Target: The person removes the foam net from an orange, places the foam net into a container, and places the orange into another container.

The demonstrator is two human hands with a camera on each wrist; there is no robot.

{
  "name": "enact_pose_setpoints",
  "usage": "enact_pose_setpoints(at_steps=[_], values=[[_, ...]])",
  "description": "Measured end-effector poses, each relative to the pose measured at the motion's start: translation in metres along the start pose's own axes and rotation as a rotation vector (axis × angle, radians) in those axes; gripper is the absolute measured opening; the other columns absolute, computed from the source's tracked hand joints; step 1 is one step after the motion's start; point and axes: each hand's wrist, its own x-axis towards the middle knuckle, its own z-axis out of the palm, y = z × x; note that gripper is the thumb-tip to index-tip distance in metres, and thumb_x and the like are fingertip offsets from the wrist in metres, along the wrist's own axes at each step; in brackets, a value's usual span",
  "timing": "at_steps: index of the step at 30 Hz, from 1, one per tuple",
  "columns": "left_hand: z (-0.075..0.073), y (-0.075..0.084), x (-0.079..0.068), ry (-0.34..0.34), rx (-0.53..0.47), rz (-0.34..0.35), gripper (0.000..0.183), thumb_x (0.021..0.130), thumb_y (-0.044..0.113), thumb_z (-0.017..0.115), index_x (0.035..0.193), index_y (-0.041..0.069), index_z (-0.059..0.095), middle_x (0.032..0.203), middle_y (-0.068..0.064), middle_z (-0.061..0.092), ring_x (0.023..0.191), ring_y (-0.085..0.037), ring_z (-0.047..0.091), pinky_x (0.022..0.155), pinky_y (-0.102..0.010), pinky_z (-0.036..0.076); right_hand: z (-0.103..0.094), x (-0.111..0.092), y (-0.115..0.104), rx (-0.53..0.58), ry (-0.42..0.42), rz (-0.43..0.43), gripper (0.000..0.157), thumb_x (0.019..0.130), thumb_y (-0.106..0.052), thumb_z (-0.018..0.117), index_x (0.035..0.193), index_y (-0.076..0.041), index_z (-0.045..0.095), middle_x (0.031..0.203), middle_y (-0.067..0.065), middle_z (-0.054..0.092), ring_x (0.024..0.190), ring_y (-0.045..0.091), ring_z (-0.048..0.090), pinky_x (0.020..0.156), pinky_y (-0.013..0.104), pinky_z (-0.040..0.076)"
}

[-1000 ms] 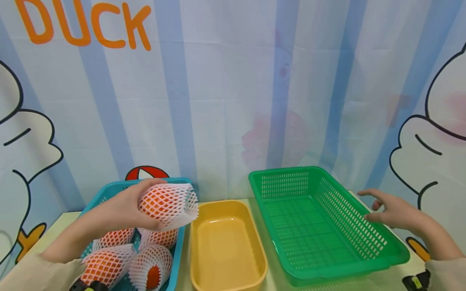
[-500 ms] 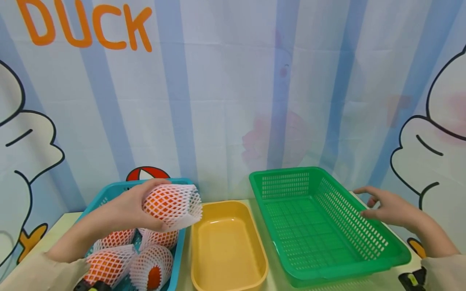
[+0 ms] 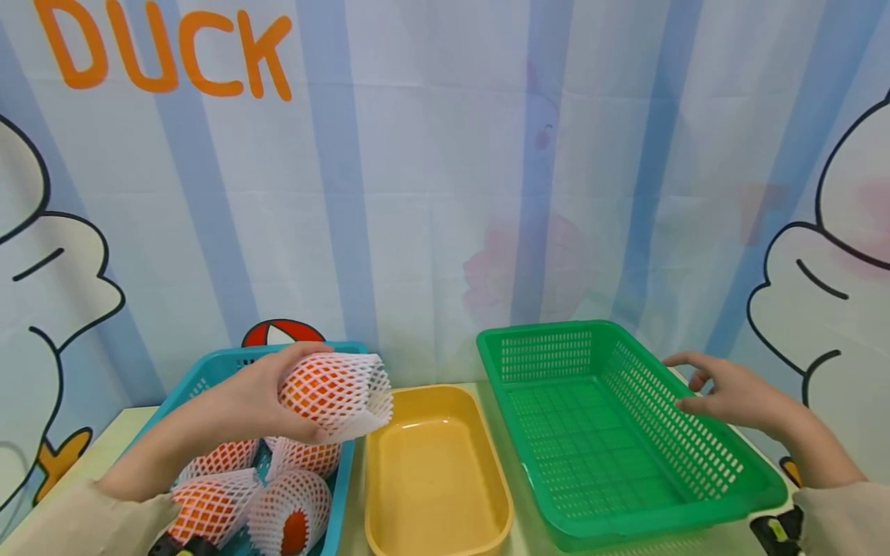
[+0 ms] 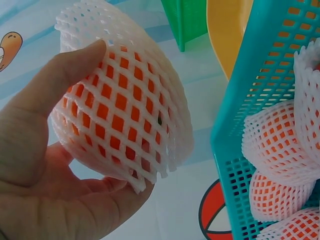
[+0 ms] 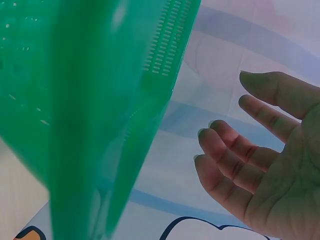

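My left hand [image 3: 260, 398] grips a round orange-red fruit [image 4: 117, 117] in a white foam net sleeve, thumb on one side and fingers curled round the other. The hand is raised above the right part of the blue basket [image 3: 338, 494]; the net's loose end overlaps the yellow tray's corner in the head view. Several more netted fruits [image 3: 288, 506] lie in the blue basket. My right hand [image 3: 744, 394] holds nothing, its fingers loosely bent beside the right rim of the green basket [image 3: 591, 455]. In the right wrist view its palm and fingertips stand apart from the green wall.
A yellow tray [image 3: 438, 471] stands between the two baskets on the pale tabletop [image 3: 354, 463]. Behind everything hangs a striped cloth [image 3: 431, 193] with printed cartoon figures and orange letters.
My left hand has moved slightly right with the netted fruit, toward the yellow tray. My right hand has drifted left, closer to the green basket's rim.
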Motion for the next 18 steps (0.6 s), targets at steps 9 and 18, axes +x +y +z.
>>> enact_pose_setpoints(at_steps=[9,18], values=[[0.002,-0.002,0.002,-0.018,-0.035,0.030,0.093,0.067,0.015,0.080,0.143,0.010,0.026,0.126,-0.018,0.047,0.091,-0.024,0.057,0.069,-0.038,0.051,-0.001,0.003,-0.009,-0.024,0.016,-0.041,0.061,0.085,-0.015,0.065,0.134,0.006,0.037,0.089,0.009,0.050,0.055,0.014,0.041,0.050,0.031,0.037],[0.006,0.001,0.006,-0.017,-0.023,0.038,0.091,0.067,0.017,0.081,0.141,0.010,0.029,0.123,-0.016,0.049,0.089,-0.024,0.057,0.069,-0.037,0.051,0.002,0.005,-0.015,-0.020,0.027,-0.053,0.060,0.085,-0.015,0.065,0.134,0.005,0.038,0.091,0.010,0.050,0.050,0.012,0.040,0.050,0.032,0.036]])
